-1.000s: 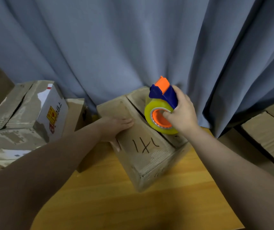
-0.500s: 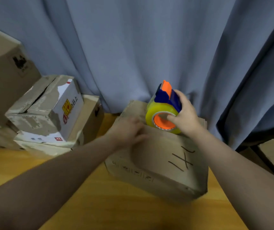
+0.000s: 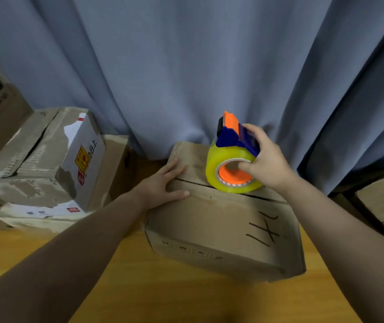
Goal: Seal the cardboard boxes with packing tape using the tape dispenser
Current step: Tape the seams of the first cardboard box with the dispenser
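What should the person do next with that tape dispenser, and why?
Probably draw the tape dispenser along the seam. The right hand grips it resting on the cardboard box, the left hand presses the flaps flat, and the seam's dark gap looks untaped.

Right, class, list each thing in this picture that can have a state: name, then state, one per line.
marked box: flaps down, dark seam showing, no tape visible on it.
tape dispenser: upright on that seam, roll loaded, held.
right hand: grips the tape dispenser.
left hand: fingers straight, pressing the marked box's top.
torn white box: tilted, top flaps gapping.
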